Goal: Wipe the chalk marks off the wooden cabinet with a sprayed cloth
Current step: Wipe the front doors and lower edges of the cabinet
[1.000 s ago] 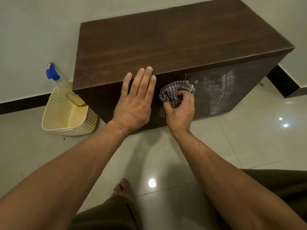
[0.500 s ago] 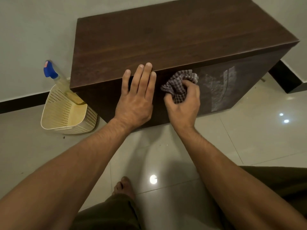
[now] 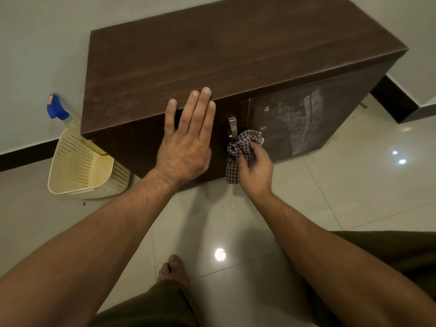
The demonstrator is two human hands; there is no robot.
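Two doors front the wooden cabinet (image 3: 236,55); chalk marks (image 3: 299,123) smear the right one. Just left of them, the right hand (image 3: 256,168) grips a bunched checked cloth (image 3: 243,147) against the left door, below the metal handle (image 3: 232,126). Fingers flat and together, the left hand (image 3: 186,142) presses the cabinet's front top edge. A cream basket (image 3: 80,171) with a spray bottle (image 3: 59,113) stands beside the cabinet's left end.

One wooden cabinet (image 3: 212,57), one checked cloth (image 3: 243,147), one spray bottle (image 3: 59,113), one perforated basket (image 3: 77,166), one metal handle (image 3: 232,127), two hands, one bare foot (image 3: 173,270).
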